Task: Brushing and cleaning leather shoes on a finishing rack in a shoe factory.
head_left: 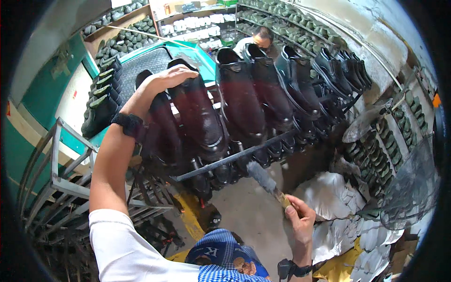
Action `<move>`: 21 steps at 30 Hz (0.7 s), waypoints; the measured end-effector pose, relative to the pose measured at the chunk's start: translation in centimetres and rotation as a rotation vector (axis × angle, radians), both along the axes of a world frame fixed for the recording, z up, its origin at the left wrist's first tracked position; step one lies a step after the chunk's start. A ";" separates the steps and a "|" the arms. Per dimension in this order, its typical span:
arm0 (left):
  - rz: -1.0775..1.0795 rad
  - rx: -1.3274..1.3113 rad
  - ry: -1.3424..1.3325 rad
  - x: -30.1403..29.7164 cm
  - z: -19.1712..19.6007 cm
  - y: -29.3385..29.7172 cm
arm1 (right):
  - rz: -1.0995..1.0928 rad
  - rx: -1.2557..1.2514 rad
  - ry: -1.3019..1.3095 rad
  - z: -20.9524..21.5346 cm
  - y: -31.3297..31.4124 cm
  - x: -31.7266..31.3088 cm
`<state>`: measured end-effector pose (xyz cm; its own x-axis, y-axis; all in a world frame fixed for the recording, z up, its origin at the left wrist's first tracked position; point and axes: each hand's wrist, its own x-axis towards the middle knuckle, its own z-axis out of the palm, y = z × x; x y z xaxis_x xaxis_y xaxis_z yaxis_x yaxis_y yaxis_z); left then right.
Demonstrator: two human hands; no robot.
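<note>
A row of black leather shoes (242,105) stands on a metal rack (235,159) in front of me, toes toward me. My left hand (173,79) reaches across to the left end of the row. Its fingers curl over the top of a glossy black shoe (197,117), near its opening. Low and to the right, my right hand (299,217) is closed around the short handle of a brush (261,176). The brush's fuzzy grey head points up and left, just below the rack's front bar.
Grey metal frames (70,181) stand at the left, beside a green cabinet (40,113). Behind the rack, a person (260,40) is near shelves of shoe lasts (291,28). White sacks (329,195) and a dark mesh fan guard (408,188) are at the right.
</note>
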<state>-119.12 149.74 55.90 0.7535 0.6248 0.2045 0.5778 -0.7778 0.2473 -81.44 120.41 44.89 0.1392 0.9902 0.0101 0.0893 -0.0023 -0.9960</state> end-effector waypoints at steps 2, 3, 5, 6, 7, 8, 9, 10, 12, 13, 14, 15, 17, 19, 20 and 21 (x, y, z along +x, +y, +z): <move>-0.148 -0.003 -0.023 -0.9 -1.5 2.5 | 0.017 0.049 -0.053 0.5 2.9 -2.0; -0.228 0.006 -0.064 -1.3 -1.9 3.2 | 0.022 0.044 -0.057 1.1 4.3 -3.0; -0.321 0.177 -0.006 -0.8 -2.1 3.7 | -0.007 0.170 -0.136 2.3 7.4 -5.4; -0.341 0.235 0.005 -0.9 -2.1 3.9 | 0.004 0.204 -0.166 3.1 8.9 -6.7; -0.320 0.234 0.006 -0.3 -1.8 3.5 | 0.007 0.235 -0.202 3.9 10.2 -7.7; -0.140 -0.052 -0.029 0.5 -1.5 3.3 | 0.013 0.249 -0.232 4.4 11.5 -8.6; 0.048 -0.344 -0.058 1.2 -0.8 2.7 | 0.021 0.240 -0.235 4.2 13.1 -9.6; -0.056 -0.309 -0.033 1.0 -0.5 2.7 | 0.026 0.277 -0.253 4.5 14.2 -10.4; -0.017 -0.321 -0.027 1.2 -0.3 2.6 | 0.035 0.357 -0.318 4.9 16.2 -12.0; 0.022 -0.332 -0.013 0.9 -0.5 2.7 | 0.045 0.352 -0.317 5.0 16.7 -12.6; -0.068 -0.233 -0.114 -0.3 -1.9 3.3 | 0.044 0.316 -0.317 5.2 17.1 -13.1; -0.083 -0.237 -0.124 0.4 -1.6 3.5 | 0.022 0.279 -0.331 5.6 17.3 -13.0; 0.067 -0.422 -0.061 1.2 -0.7 3.0 | 0.035 0.227 -0.266 5.5 16.7 -12.4; 0.051 -0.349 -0.084 1.1 -0.4 2.4 | 0.124 0.144 -0.281 5.1 15.4 -11.3; 0.220 -0.495 -0.164 2.0 -0.3 2.5 | 0.122 0.171 -0.347 4.5 15.0 -10.6; 0.393 -0.640 -0.240 2.7 -0.2 2.3 | 0.126 0.169 -0.345 4.6 15.1 -10.7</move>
